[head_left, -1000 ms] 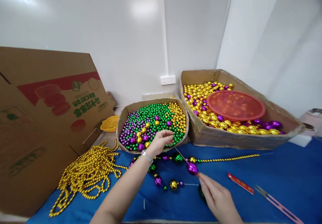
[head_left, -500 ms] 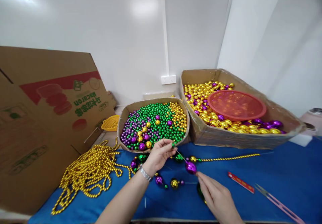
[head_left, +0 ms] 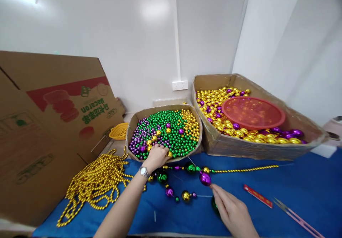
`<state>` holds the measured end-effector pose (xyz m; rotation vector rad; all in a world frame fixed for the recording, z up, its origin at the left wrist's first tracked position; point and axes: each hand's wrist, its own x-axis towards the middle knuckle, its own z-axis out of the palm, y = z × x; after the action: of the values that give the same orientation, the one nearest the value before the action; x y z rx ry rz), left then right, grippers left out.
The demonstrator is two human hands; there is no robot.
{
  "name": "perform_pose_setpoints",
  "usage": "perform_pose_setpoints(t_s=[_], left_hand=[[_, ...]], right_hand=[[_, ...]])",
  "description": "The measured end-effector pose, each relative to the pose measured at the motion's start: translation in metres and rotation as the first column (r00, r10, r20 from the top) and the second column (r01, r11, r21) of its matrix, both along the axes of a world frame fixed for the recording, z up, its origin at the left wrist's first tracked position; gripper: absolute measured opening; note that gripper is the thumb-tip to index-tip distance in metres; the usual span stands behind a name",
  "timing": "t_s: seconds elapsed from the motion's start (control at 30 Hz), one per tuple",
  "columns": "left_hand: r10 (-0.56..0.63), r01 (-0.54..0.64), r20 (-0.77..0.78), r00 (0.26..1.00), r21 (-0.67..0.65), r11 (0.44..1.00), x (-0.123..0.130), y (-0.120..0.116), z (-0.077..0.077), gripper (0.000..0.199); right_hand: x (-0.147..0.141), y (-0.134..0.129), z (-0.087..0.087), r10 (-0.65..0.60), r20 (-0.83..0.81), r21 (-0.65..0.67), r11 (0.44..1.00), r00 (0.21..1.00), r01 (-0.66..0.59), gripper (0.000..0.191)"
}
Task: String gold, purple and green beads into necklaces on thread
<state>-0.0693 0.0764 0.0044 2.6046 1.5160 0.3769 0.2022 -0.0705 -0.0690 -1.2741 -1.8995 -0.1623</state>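
Note:
My left hand [head_left: 158, 156], with a watch on its wrist, reaches over the near rim of the smaller cardboard box [head_left: 129, 131]. Its fingers curl down among small green, purple and gold beads [head_left: 171, 118]; whatever is between the fingertips is hidden. Below and to the right, my right hand [head_left: 232, 209] pinches a large purple bead [head_left: 205, 178] at its lower edge. From that bead a thin white string rises at a slant. A strand of green, gold and purple beads curves across the blue cloth [head_left: 192, 220] between my hands, including a gold bead [head_left: 186, 196].
At the left lie a heap of gold bead chains [head_left: 98, 177] and a large carton [head_left: 53, 131]. A yellow basket [head_left: 117, 132] stands behind. The big box [head_left: 240, 150] at right holds gold and purple beads under a red basin [head_left: 253, 112]. Nearby are pink-handled snips [head_left: 296, 216] and a red strip [head_left: 258, 196].
My left hand has let go of the string and a green bead and moved left into the bead box. My right hand stays at the purple bead.

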Motion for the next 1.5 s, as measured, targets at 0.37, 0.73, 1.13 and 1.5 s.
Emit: perform_pose_setpoints(t_s=[0.37,0.73,1.13,1.5], left_hand=[[-0.166,0.183,0.141,0.976,-0.118,0.976,0.006,0.017,-0.010,0.025],[0.269,0.430,0.880,0.391,-0.433,0.792,0.022,-0.012,0.002,0.043],[0.399,0.565,0.896,0.196,-0.436,0.700,0.042,-0.032,-0.001,0.041],[0.246,0.499,0.926,0.286,-0.363,0.787,0.057,-0.054,0.005,0.034]], right_hand=[[-0.004,0.003,-0.004,0.023,0.037,0.019,1.000,0.999,-0.024,0.035],[-0.007,0.000,-0.002,0.060,0.010,-0.032,0.998,0.998,-0.060,0.034],[-0.008,-0.003,0.006,0.071,-0.009,-0.001,0.997,0.997,-0.071,0.034],[-0.012,-0.003,0.002,0.043,-0.043,-0.019,0.999,0.998,-0.043,0.033]])
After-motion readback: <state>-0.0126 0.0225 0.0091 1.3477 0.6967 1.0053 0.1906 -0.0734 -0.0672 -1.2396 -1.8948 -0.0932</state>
